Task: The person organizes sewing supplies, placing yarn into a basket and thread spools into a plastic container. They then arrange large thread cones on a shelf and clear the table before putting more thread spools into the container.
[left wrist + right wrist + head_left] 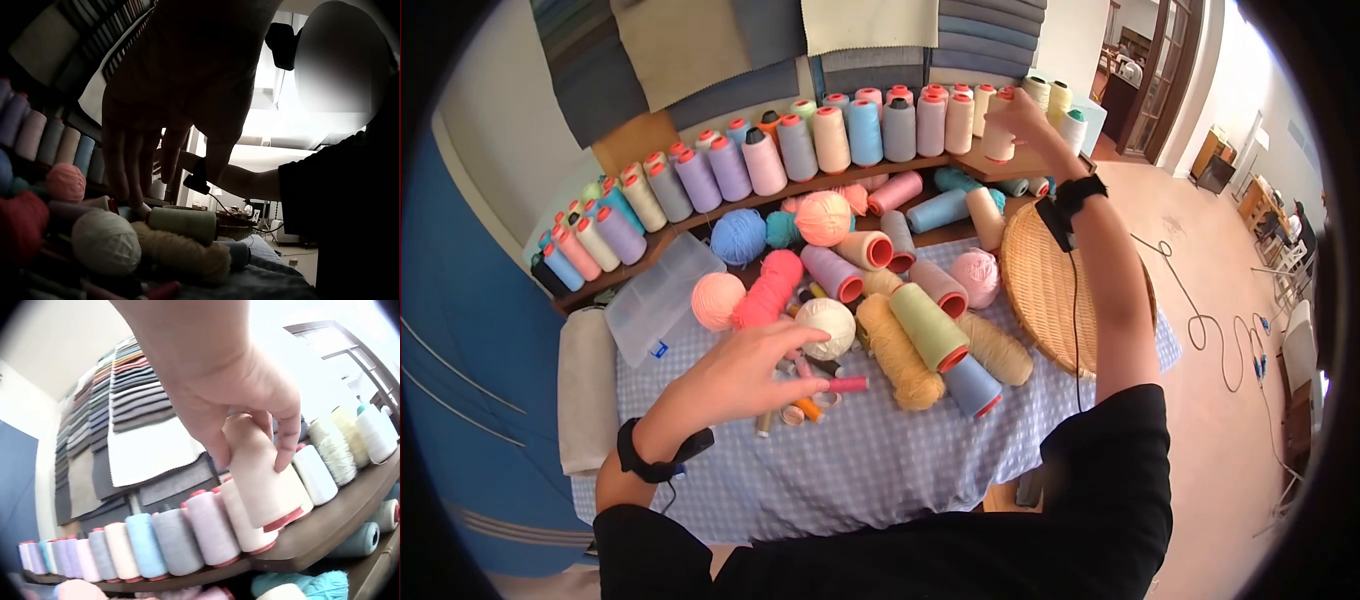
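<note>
My right hand (1028, 118) grips the top of a pale peach thread cone (1000, 142) at the right end of the shelf row. In the right wrist view, the fingers and thumb hold that cone (259, 478) slightly tilted, its red base by the shelf edge, in front of other cones. My left hand (745, 372) hovers over the checked cloth (880, 450) with fingers spread and nothing in them, beside a cream yarn ball (828, 328) and a pink spool (847, 384). The left wrist view shows this hand (178, 94) above the yarn.
Thread cones line the curved wooden shelf (800, 187). Yarn balls and fallen cones, among them a green one (928, 325), lie heaped on the cloth. A wicker tray (1050, 290) stands at the right, a clear plastic box (655, 300) at the left. A cable hangs from my right wrist.
</note>
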The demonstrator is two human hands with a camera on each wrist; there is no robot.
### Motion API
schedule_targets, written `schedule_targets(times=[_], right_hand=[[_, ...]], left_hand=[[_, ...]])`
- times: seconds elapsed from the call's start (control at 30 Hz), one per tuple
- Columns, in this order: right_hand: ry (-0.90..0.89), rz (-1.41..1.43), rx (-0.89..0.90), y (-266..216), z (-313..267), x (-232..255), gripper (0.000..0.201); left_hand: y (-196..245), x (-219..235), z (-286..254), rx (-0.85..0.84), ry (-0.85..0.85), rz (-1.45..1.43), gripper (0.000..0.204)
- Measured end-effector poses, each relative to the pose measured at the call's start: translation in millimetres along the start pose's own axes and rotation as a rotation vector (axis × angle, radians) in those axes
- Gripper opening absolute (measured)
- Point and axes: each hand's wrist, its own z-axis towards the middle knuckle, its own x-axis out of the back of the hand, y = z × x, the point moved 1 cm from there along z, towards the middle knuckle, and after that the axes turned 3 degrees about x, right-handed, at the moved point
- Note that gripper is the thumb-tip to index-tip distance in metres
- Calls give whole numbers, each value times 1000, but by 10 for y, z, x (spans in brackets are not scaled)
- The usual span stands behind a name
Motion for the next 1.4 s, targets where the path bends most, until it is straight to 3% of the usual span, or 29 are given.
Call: schedule_targets(times=[0.1,0.17,0.27,0.37,0.47,0.53,0.67,0.77,0.83,0.9,1.0,1.03,1.13,1.17,1.2,1.27,1.33,1.4], right_hand=[[294,-125,150,546,494,-323,65],[178,43,-45,564,557,-411,57],[165,68,-36,624,734,-570,54],[308,-84,22,688,860,-686,58],[233,-35,34,761,876,-732,61],[52,69,-65,836,856,-723,64],[-106,229,-110,801,574,-515,65],[-155,337,-20,689,360,-421,59],[-262,177,-36,457,274,-247,53],[-493,-24,-187,166,144,-185,50],[-753,-285,-51,-496,-424,-290,52],[-805,-341,90,-723,-753,-326,50],[-1060,-452,170,-1164,-1608,-466,58],[-1081,-480,416,-956,-1687,-717,60],[-1161,-577,317,-1101,-1902,-691,60],[-1071,-702,608,-1131,-2109,-746,56],[-1030,-675,594,-1084,-2131,-813,54],[-990,-652,608,-955,-2129,-785,52]], left_hand=[[-31,15,-28,-4,-5,42,45],[-27,47,-40,11,-11,85,47],[-56,64,-53,106,-98,56,47],[-108,55,-40,136,-131,10,48],[-132,44,-10,126,-128,-6,48],[-148,27,-3,114,-121,-20,48],[-180,12,13,104,-120,-42,47],[-157,20,-5,83,-110,-52,45],[-130,43,-35,63,-92,-35,43],[-106,69,-79,86,-93,-71,41],[-118,61,-124,99,-107,-34,44],[-131,43,-133,103,-112,-46,44],[-126,11,-176,61,-118,-72,44],[-91,20,-191,78,-122,-68,43],[-62,35,-188,88,-127,-60,41],[-33,34,-223,65,-124,-47,42],[-4,18,-233,14,-137,-29,43],[-11,16,-275,104,-133,-58,44]])
